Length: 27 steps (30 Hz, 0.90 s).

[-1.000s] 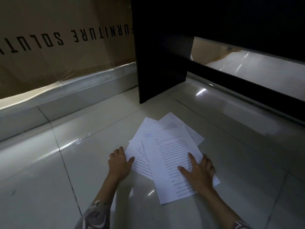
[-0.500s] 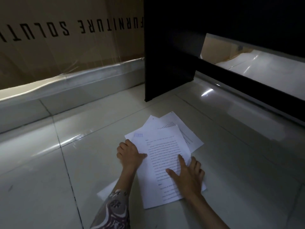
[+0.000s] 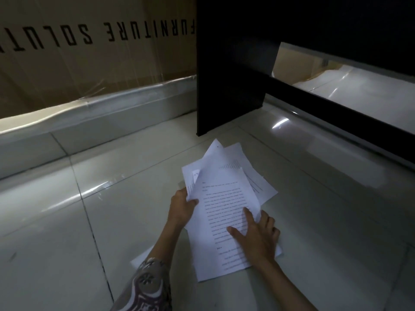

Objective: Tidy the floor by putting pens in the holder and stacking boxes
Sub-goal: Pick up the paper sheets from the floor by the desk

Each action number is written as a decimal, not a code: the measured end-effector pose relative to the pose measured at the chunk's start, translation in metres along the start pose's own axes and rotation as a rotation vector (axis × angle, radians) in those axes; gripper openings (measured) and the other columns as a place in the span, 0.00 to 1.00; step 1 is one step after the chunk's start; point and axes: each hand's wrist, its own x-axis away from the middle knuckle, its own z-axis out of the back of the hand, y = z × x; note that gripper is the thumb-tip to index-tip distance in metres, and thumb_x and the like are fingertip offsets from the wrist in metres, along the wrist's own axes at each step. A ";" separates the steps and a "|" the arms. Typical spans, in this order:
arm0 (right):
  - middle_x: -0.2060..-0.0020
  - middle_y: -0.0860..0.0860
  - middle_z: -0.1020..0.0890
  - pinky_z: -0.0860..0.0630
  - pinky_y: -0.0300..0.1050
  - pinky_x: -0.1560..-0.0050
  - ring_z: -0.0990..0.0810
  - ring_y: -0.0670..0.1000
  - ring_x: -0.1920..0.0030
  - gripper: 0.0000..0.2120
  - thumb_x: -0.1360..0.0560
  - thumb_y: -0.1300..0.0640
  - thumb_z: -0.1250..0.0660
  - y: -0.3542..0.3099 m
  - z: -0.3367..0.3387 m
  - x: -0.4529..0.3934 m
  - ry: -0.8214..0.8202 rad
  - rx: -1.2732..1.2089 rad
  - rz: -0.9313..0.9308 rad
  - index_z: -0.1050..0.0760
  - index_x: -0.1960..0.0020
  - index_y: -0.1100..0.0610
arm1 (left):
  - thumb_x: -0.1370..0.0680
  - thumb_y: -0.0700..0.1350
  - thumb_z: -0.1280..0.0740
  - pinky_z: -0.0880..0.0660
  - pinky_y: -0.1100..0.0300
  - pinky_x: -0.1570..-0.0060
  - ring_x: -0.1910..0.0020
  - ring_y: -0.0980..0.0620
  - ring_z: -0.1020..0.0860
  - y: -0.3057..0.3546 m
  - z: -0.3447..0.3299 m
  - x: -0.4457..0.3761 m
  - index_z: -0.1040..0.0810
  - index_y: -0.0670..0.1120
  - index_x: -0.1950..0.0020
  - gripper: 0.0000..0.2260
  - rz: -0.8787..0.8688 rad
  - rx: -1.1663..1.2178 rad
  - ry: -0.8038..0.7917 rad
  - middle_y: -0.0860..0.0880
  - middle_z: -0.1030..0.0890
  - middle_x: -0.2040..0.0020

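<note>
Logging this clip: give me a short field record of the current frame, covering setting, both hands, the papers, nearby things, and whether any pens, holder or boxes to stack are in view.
setting: glossy tiled floor, dim light
left hand: grip on the left edge of the sheets, thumb on top
right hand: fingers spread flat on the top printed sheet
papers: loose overlapping printed sheets, fanned, on the floor
nearby: dark furniture panel behind the papers; cardboard carton with printed lettering at left
pens, holder: none visible
boxes to stack: none apart from that carton
</note>
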 end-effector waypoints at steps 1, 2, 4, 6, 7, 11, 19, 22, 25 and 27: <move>0.28 0.56 0.43 0.44 0.51 0.32 0.44 0.55 0.30 0.40 0.30 0.32 0.41 0.000 0.001 0.000 -0.001 -0.032 -0.006 0.51 0.25 0.48 | 0.32 0.44 0.35 0.22 0.45 0.53 0.53 0.38 0.19 0.002 0.003 0.005 0.22 0.38 0.50 0.14 -0.028 0.050 -0.004 0.38 0.18 0.52; 0.29 0.56 0.41 0.44 0.51 0.32 0.44 0.55 0.30 0.42 0.31 0.34 0.37 -0.001 0.004 0.001 0.011 -0.111 -0.020 0.51 0.25 0.50 | 0.30 0.41 0.34 0.22 0.45 0.53 0.53 0.39 0.19 0.003 0.006 0.008 0.22 0.39 0.50 0.10 -0.046 0.099 0.000 0.39 0.18 0.52; 0.31 0.56 0.36 0.40 0.53 0.33 0.41 0.56 0.31 0.44 0.32 0.42 0.30 0.002 0.008 -0.001 0.057 -0.409 -0.082 0.49 0.26 0.53 | 0.29 0.42 0.34 0.21 0.45 0.51 0.52 0.41 0.19 0.006 0.017 0.016 0.22 0.41 0.49 0.11 -0.099 0.209 0.011 0.42 0.18 0.51; 0.36 0.56 0.30 0.31 0.53 0.36 0.33 0.56 0.35 0.41 0.33 0.48 0.26 0.003 0.016 -0.002 0.077 -0.738 -0.185 0.44 0.28 0.55 | 0.28 0.41 0.32 0.20 0.52 0.57 0.55 0.47 0.18 0.007 0.031 0.023 0.22 0.44 0.51 0.07 -0.139 0.306 0.011 0.47 0.16 0.55; 0.40 0.55 0.27 0.26 0.50 0.41 0.28 0.55 0.39 0.34 0.32 0.51 0.26 0.004 0.019 -0.002 0.074 -0.877 -0.227 0.39 0.32 0.56 | 0.26 0.38 0.32 0.19 0.58 0.61 0.59 0.51 0.17 0.007 0.040 0.029 0.21 0.45 0.52 0.04 -0.142 0.349 0.004 0.51 0.16 0.59; 0.69 0.53 0.30 0.36 0.40 0.67 0.31 0.50 0.66 0.13 0.28 0.61 0.31 0.003 0.035 0.010 0.061 -0.997 -0.223 0.33 0.66 0.58 | 0.21 0.43 0.38 0.19 0.62 0.61 0.58 0.53 0.16 0.008 0.065 0.050 0.20 0.45 0.47 0.08 -0.106 0.488 -0.006 0.52 0.15 0.56; 0.63 0.59 0.26 0.33 0.46 0.62 0.28 0.54 0.63 0.14 0.24 0.59 0.36 -0.010 0.067 0.062 0.099 -1.230 -0.278 0.36 0.67 0.58 | 0.20 0.50 0.43 0.20 0.61 0.56 0.55 0.52 0.17 0.028 0.087 0.093 0.22 0.47 0.47 0.13 -0.045 0.579 -0.038 0.51 0.17 0.53; 0.60 0.60 0.21 0.26 0.46 0.61 0.22 0.56 0.61 0.09 0.25 0.58 0.34 -0.018 0.086 0.084 0.000 -1.321 -0.292 0.29 0.59 0.63 | 0.21 0.51 0.42 0.21 0.53 0.50 0.52 0.49 0.17 0.042 0.105 0.112 0.21 0.48 0.47 0.12 0.014 0.647 -0.077 0.49 0.16 0.51; 0.53 0.59 0.17 0.22 0.49 0.56 0.18 0.59 0.53 0.11 0.27 0.57 0.32 -0.029 0.121 0.101 -0.148 -1.446 -0.252 0.25 0.47 0.61 | 0.21 0.50 0.42 0.22 0.51 0.47 0.49 0.46 0.17 0.061 0.128 0.138 0.20 0.47 0.47 0.13 0.070 0.673 -0.130 0.47 0.16 0.49; 0.48 0.58 0.17 0.22 0.53 0.49 0.19 0.60 0.47 0.15 0.28 0.59 0.32 -0.040 0.151 0.114 -0.248 -1.568 -0.219 0.25 0.41 0.58 | 0.21 0.50 0.42 0.21 0.52 0.48 0.48 0.47 0.17 0.078 0.146 0.162 0.20 0.46 0.45 0.14 0.105 0.689 -0.192 0.47 0.15 0.48</move>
